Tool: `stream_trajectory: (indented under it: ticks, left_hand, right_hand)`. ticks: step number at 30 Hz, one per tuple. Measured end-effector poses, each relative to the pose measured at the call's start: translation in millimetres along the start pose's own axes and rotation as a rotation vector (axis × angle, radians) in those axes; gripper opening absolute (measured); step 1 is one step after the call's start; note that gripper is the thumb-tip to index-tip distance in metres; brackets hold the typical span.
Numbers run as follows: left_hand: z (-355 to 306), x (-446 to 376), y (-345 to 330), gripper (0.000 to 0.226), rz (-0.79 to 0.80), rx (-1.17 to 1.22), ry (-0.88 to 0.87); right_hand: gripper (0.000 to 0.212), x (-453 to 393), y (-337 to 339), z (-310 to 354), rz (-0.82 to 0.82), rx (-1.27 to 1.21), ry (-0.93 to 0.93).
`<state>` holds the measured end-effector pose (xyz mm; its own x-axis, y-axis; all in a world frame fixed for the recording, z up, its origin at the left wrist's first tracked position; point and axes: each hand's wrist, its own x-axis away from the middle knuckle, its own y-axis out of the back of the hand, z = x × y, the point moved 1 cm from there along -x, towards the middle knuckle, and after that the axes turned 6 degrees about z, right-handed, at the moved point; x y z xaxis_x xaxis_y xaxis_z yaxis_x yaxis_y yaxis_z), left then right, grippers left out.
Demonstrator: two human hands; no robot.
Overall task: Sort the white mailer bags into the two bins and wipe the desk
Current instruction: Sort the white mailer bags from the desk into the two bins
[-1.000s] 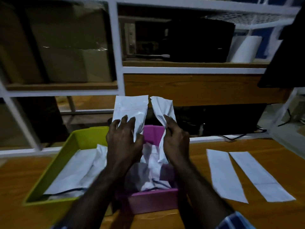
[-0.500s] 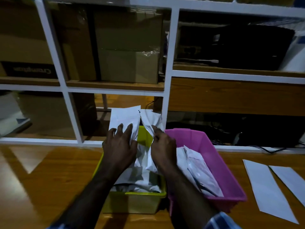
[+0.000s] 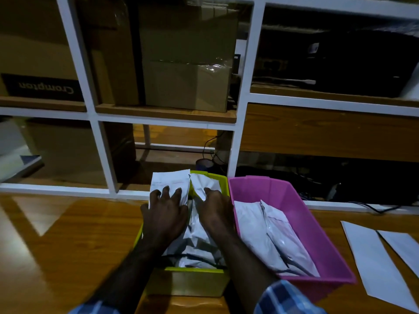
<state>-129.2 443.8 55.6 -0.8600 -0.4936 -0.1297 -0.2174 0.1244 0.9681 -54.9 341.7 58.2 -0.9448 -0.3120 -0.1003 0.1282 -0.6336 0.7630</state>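
Observation:
A yellow-green bin stands on the desk in front of me, with a pink bin touching its right side. My left hand holds a flat white mailer bag, fingers spread over its face, at the far end of the yellow-green bin. My right hand grips a crumpled white mailer bag beside it, over the same bin. Several mailer bags lie in that bin under my hands. More mailer bags lie in the pink bin.
Two flat white mailer bags lie on the wooden desk at the right. A white-framed shelf with cardboard boxes and dark equipment rises right behind the bins. Cables run along the desk's back edge at the right.
Both hands carried their mailer bags from above the pink bin leftward to the yellow-green bin and lowered them into it. My view swung left with them.

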Motion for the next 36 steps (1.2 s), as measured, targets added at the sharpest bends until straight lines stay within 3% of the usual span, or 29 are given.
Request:
stream_trajectory:
  ticks: [5,15,19,23,27,29,33,36]
  left_hand:
    - [-6,-2,-9,0.066,0.058,-0.081,-0.022]
    - [-8,-7,-33,0.047,0.082,-0.151,-0.048]
    - [-1,-13,-34,0.037,0.034,-0.115,-0.064]
    - [8,-31,-42,0.048,0.071,-0.129,-0.132]
    - [18,-46,-59,0.057,0.198,-0.191,-0.178]
    - [16,-45,-61,0.063,0.217,-0.14,-0.187]
    - [9,-39,-73,0.08,0.336,-0.015,-0.109]
    - [16,-45,-93,0.09,0.299,-0.028,-0.137]
  right_hand:
    - [0.026,-7,-3,-7,0.055,0.025,-0.061]
    - [0.03,-3,-19,-23,0.108,0.109,-0.059]
    - [0.058,-4,-29,-19,0.017,0.188,0.102]
    - [0.037,-16,-39,-26,0.05,0.311,0.194]
    - [0.043,-36,-45,-38,0.293,0.318,0.179]
    - [0.035,-41,-57,-48,0.293,0.28,0.226]
    - [0.04,-27,-53,-44,0.415,0.379,0.199]
    - [0.058,-19,-62,-48,0.463,0.297,0.077]
